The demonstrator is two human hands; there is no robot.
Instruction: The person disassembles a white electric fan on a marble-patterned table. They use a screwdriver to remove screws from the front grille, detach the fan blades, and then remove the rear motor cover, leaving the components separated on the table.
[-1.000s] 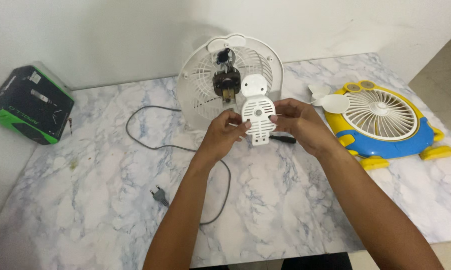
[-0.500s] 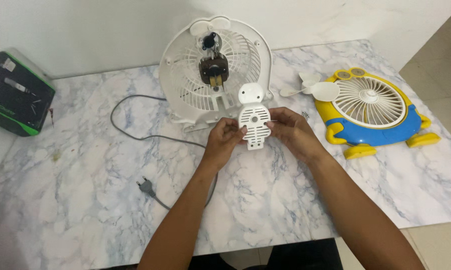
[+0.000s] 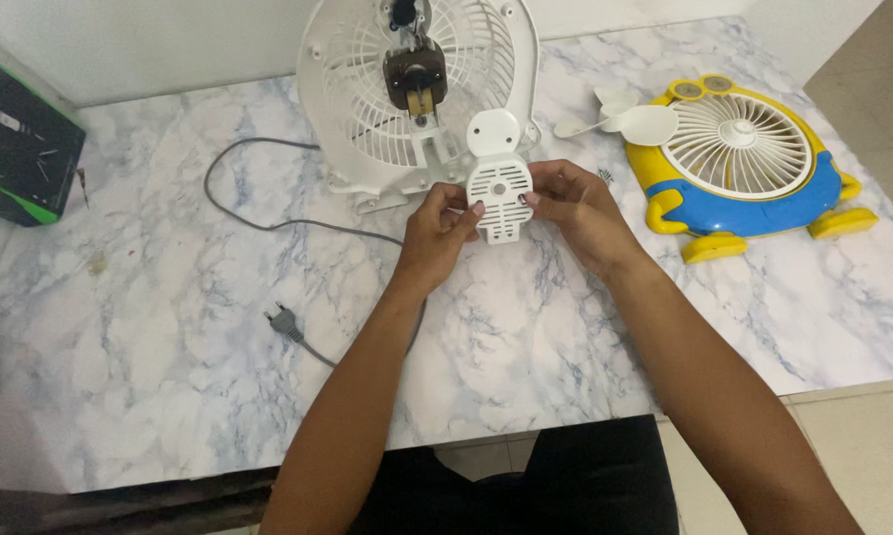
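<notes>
White slotted plastic motor cover (image 3: 499, 176) is sitting lower and nearer the round white fan grille (image 3: 419, 91) than a second ago, above the marble tabletop (image 3: 169, 297). Left hand (image 3: 440, 238) and right hand (image 3: 580, 210) are still pinching its edges, bringing it toward the exposed brown motor (image 3: 414, 77).

Marble-patterned table (image 3: 169, 327), white fan housing (image 3: 417, 89), grey cord (image 3: 258, 223), yellow-blue fan (image 3: 748, 163), black-green box (image 3: 15, 144)
</notes>
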